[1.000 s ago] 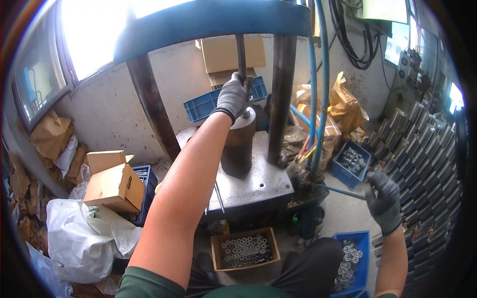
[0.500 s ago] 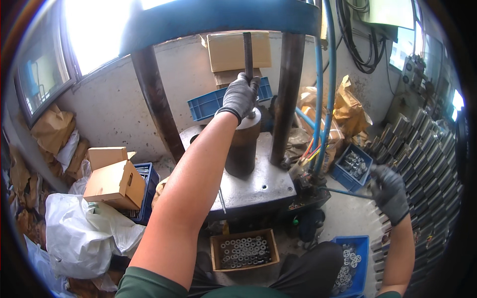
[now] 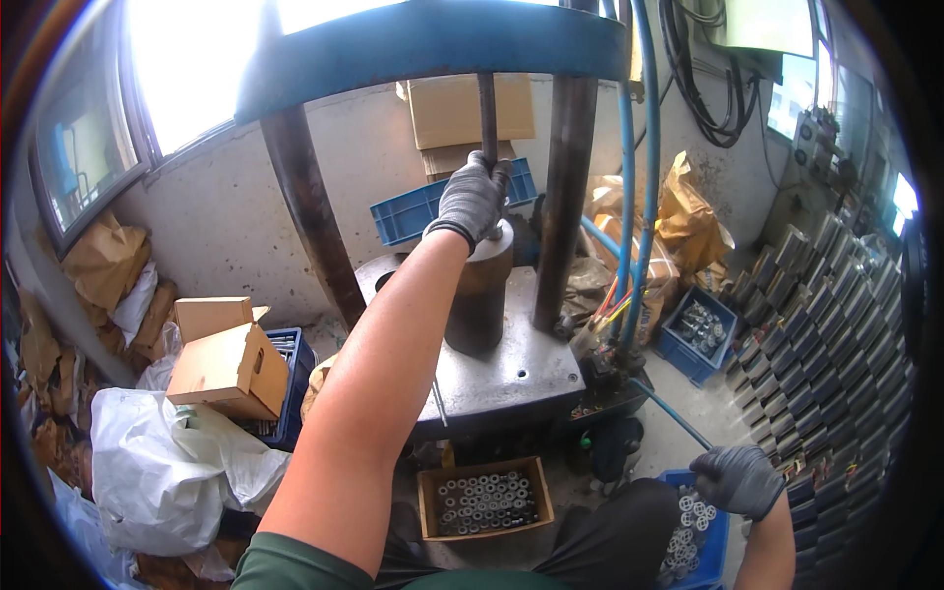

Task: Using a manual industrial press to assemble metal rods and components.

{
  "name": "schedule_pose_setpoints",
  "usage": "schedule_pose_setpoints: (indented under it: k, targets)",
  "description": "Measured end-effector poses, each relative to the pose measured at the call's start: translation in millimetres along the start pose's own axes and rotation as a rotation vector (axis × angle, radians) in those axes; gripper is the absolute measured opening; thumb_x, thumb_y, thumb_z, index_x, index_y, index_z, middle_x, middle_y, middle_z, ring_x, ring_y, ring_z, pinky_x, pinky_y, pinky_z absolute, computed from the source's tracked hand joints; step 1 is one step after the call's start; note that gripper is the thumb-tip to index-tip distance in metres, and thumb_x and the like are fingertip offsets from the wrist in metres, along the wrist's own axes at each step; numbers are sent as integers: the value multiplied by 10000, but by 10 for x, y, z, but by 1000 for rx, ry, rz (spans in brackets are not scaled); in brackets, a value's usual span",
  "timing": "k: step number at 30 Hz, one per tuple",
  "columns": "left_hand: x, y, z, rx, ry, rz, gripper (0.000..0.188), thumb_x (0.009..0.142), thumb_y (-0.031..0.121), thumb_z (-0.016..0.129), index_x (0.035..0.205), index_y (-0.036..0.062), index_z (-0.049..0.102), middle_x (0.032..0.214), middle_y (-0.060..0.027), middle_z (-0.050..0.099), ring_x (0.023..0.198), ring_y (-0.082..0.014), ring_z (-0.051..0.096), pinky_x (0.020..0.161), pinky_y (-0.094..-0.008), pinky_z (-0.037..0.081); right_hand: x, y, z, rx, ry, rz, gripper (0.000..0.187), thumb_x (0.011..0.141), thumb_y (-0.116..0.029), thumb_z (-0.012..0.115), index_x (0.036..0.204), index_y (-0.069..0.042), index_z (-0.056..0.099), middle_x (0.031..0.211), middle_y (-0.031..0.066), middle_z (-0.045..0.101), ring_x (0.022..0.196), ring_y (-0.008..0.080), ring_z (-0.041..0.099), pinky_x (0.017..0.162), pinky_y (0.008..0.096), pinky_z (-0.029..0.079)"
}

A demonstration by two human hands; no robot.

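My left hand (image 3: 467,202), in a grey glove, is wrapped round an upright dark rod (image 3: 488,108) below the blue crossbeam (image 3: 433,49) of a press. Beneath that hand a thick dark metal cylinder (image 3: 478,313) stands on the press's steel bed (image 3: 492,383); the hand hides where the rod's lower end meets it. At the lower right, my gloved right hand (image 3: 742,480) is closed round the end of a thin blue lever (image 3: 674,415), which slopes up to the base of the press.
Between my legs sits a box (image 3: 482,532) of small round metal parts. Blue bins (image 3: 716,560) (image 3: 696,366) of parts stand to the right, beside stacked metal pieces (image 3: 836,354). Dark press columns (image 3: 313,206) (image 3: 566,202) flank the cylinder. Cardboard boxes (image 3: 218,369) and white plastic (image 3: 152,462) lie left.
My right hand has moved down and slightly left, and the blue lever has swung downward with it. My left hand stays round the rod. The view has shifted slightly.
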State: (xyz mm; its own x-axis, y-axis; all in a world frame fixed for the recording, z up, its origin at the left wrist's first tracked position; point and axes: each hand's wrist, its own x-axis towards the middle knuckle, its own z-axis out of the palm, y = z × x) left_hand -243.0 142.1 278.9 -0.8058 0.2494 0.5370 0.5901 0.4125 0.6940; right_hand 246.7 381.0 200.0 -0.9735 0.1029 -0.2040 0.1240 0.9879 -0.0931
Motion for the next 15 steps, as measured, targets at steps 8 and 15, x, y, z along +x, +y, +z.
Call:
schedule_pose_setpoints:
  k: [8, 15]
  targets:
    - [49, -59, 39, -52, -16, -27, 329, 1098, 334, 580, 1256, 45, 575, 775, -70, 654, 674, -149, 659, 635, -338, 581, -32, 130, 130, -80, -125, -64, 231, 913, -318, 642, 987, -137, 765, 902, 140, 745, 851, 362, 731, 783, 460, 590]
    - [24, -35, 20, -2, 15, -4, 312, 1095, 322, 588, 1243, 48, 580, 761, -64, 644, 667, -148, 653, 616, -333, 572, -13, 146, 149, -38, -28, -49, 230, 908, -308, 637, 1026, -169, 778, 915, 129, 753, 872, 349, 737, 798, 451, 592]
